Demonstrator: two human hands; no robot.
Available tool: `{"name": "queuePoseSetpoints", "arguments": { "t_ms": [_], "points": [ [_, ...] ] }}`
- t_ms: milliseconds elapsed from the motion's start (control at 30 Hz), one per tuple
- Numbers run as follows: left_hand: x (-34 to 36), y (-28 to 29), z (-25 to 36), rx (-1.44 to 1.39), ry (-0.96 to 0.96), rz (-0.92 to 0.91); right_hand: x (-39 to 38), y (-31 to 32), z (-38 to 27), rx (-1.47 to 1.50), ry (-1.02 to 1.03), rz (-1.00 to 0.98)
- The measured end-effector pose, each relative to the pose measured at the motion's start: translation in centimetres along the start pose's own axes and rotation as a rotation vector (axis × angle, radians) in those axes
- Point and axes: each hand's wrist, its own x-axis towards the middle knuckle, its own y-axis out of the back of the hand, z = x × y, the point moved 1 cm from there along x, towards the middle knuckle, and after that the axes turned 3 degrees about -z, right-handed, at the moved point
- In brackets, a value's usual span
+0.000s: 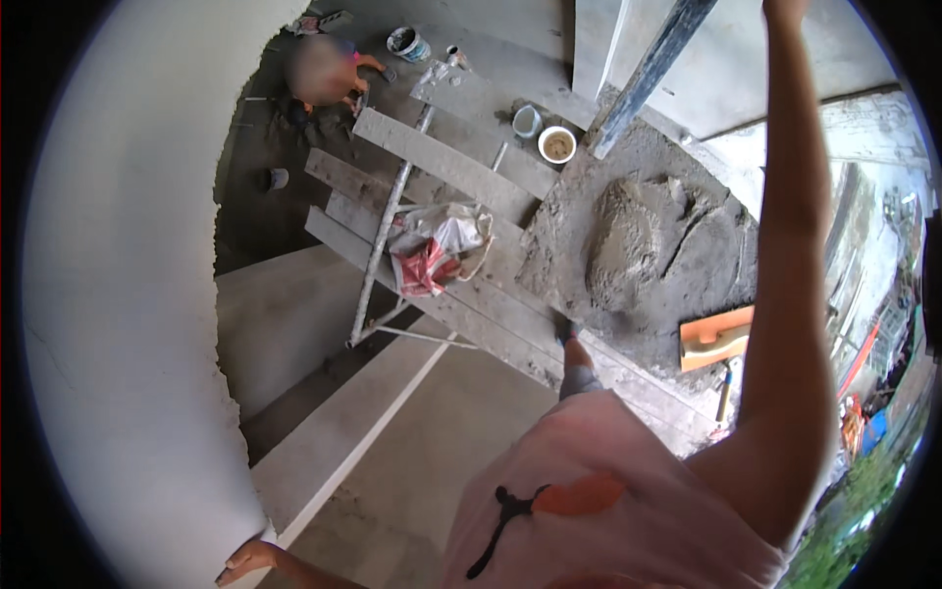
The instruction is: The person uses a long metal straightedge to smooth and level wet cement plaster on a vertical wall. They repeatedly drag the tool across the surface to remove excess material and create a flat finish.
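My left hand (250,562) is at the lower left, touching the ragged lower edge of the pale wall (128,294). Its fingers look stretched out, though part of the hand is hidden. My right arm is raised along the right side, and my right hand (785,8) is cut off at the top edge, so its grip is hidden. Below that arm, an orange plastering float (702,329) with a pale handle lies on the mortar-covered board (559,236). Beside it is a tool with a wooden handle (724,395). Wet grey mortar (625,240) is heaped on the board.
A long dark bar (653,74) stands at the mortar's far edge. Two tubs, one white (557,145), sit nearby. Scaffold planks (446,162) rest on a metal frame (378,255), with a crumpled sack (432,250) on them. Another person (324,74) is far below, near a bucket (407,44).
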Motion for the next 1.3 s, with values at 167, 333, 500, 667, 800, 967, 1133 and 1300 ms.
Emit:
{"name": "queuePoseSetpoints", "arguments": {
  "t_ms": [167,333,500,667,800,967,1133,1300],
  "points": [
    [-1.3,0.4,0.8,0.024,0.023,-0.009,-29.3,9.1,0.7,-0.009,-0.487,-0.527],
    [-2.5,-0.7,3.2,-0.019,0.073,0.026,-55.9,18.8,-4.3,-0.178,-1.102,-0.998],
    [-13.3,-1.4,5.0,-0.137,0.485,0.061,-64.3,22.4,-14.9,0.391,-1.927,-1.091],
    [-31.2,-5.3,17.4,-0.760,0.897,-0.578,-63.1,22.6,-18.0,0.429,-1.924,-1.115],
    [-30.2,-4.3,36.0,-1.506,0.838,-1.276,-63.6,21.6,-19.3,0.564,-1.947,-0.946],
    [-32.6,-7.6,50.5,-1.919,-0.152,-1.157,-64.2,19.1,-14.6,0.699,-1.538,-0.959],
    [-34.5,-14.6,58.2,-1.795,0.358,-1.993,-51.8,17.2,-20.5,0.557,-0.992,-0.837],
    [-28.3,-15.9,58.8,-2.124,0.550,-2.398,-61.5,14.8,-10.3,-0.239,-0.776,-0.945]
  ]
}}
